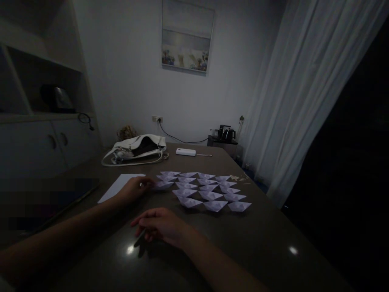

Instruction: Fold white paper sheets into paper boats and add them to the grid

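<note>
Several white folded paper boats (210, 195) stand in rows on the dark table. My left hand (136, 188) reaches to the left side of the group, its thumb and fingers closed at the left tip of a paper boat (163, 185). Nearer to me, my right hand (164, 225) hovers low over the tabletop, fingers loosely bent and apart, with nothing visible in them. A dark streak below its fingertips looks like a shadow or reflection. White paper sheets (114, 188) lie flat beside my left hand, partly covered by it.
Behind the boats are a white handbag (136, 147) and a white power bank (186, 152) with a short strap. Small paper scraps (237, 177) lie near the table's right edge. Beyond stand a kettle (229, 134) on a dark cabinet and a white curtain (282, 89).
</note>
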Demonstrator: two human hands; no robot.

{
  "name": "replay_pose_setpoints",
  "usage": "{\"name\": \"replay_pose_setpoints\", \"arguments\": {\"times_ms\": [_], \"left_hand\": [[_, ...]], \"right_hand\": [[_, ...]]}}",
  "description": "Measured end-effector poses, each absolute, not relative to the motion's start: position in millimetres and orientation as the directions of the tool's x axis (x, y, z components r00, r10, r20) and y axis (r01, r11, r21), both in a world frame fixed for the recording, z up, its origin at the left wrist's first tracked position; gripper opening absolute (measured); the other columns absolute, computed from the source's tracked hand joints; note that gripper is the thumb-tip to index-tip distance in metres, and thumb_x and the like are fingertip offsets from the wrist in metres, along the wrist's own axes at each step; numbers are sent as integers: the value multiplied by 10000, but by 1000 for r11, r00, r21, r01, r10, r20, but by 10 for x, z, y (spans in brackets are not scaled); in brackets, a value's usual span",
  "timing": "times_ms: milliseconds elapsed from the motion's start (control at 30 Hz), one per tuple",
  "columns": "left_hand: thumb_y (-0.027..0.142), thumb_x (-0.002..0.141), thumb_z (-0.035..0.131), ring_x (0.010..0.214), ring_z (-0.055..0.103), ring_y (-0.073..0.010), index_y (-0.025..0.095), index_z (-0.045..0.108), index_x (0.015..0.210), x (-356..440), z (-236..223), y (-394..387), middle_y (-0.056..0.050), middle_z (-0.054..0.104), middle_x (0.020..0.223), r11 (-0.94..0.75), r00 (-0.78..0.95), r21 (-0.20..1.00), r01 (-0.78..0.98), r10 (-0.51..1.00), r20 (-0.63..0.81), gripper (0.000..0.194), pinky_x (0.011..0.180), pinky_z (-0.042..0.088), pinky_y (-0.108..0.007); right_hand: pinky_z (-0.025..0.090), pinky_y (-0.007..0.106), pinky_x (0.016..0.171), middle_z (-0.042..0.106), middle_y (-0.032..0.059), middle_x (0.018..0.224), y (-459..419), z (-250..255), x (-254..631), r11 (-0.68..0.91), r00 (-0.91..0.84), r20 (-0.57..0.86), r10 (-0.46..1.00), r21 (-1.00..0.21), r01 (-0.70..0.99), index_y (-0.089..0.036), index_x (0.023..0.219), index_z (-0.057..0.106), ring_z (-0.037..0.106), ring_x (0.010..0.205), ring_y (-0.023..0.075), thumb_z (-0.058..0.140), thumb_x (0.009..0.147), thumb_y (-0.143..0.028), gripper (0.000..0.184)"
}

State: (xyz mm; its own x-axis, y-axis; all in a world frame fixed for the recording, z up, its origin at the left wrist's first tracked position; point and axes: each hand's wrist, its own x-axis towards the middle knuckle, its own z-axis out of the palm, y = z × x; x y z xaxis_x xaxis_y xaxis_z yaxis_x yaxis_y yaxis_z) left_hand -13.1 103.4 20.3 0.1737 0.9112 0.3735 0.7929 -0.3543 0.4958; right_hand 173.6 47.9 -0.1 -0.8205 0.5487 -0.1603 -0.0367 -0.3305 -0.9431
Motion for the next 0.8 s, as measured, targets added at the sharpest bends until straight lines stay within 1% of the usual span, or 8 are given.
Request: {"name": "replay_pose_setpoints", "arguments": {"times_ms": [100, 267, 433, 533, 800], "left_hand": [[360, 767, 516, 763, 674, -239, 207, 720, 848, -85, 127, 1063, -56, 752, 842, -349, 156, 497, 795, 909, 387, 268, 638, 489, -281], [361, 781, 503, 789, 669, -234, 212, 717, 895, -114, 109, 1075, -59, 749, 917, -370, 162, 498, 784, 897, 411, 284, 674, 491, -283], [414, 764, 499, 798, 666, -246, 206, 714, 880, -141, 107, 1098, -59, 746, 882, -326, 137, 511, 795, 918, 372, 321, 703, 499, -300], [441, 755, 497, 802, 666, -250, 205, 712, 891, -130, 89, 1112, -61, 746, 913, -313, 135, 521, 794, 927, 351, 347, 729, 504, -312], [430, 772, 479, 828, 668, -252, 211, 694, 927, -94, 76, 1103, -57, 738, 970, -331, 170, 532, 779, 929, 330, 344, 720, 512, -316]], "right_hand": [[344, 186, 473, 626, 1, 650, 466, 12, 1731, -357, -825, -182, 535, -934, -25, -115, 849, 690, 498, 438, 44, 544, 817, -125, 150], [364, 186, 497, 625, -6, 645, 464, 51, 1719, -382, -817, -214, 536, -924, -9, -114, 833, 692, 508, 453, 42, 519, 829, -87, 175], [377, 181, 506, 623, -16, 626, 465, 66, 1724, -390, -820, -232, 523, -921, 12, -109, 830, 688, 514, 453, 37, 496, 850, -63, 198], [374, 178, 508, 620, -20, 621, 451, 77, 1731, -381, -821, -216, 529, -925, -2, -109, 824, 685, 513, 447, 33, 491, 858, -56, 204], [383, 188, 542, 615, -17, 612, 443, 88, 1725, -391, -814, -238, 530, -920, 15, -106, 801, 680, 521, 462, 39, 481, 869, -43, 220]]}}
